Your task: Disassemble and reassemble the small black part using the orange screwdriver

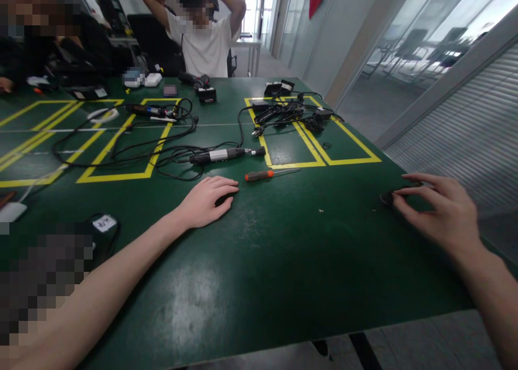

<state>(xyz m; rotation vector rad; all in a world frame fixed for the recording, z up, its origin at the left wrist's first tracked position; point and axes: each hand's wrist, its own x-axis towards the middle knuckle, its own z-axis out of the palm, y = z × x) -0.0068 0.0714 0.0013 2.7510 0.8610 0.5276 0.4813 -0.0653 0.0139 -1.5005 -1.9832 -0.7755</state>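
Observation:
My left hand (208,201) rests palm down on the green table (283,267), its fingers loosely stretched and holding nothing. Just beyond its fingertips lies a screwdriver (259,175) with a grey and orange handle, its shaft pointing right. Behind that is a black and silver electric screwdriver (220,155) with a cable. Near the right edge of the table, my right hand (443,205) pinches a small dark object (387,198) between thumb and fingertips. The object is low at the tabletop; its kind is too small to make out.
Black cables and adapters (287,112) lie tangled inside yellow tape outlines (352,160). Another corded tool (148,110) lies at the back left. A person in a white shirt (206,43) is across the table. A glass partition (416,52) stands on the right.

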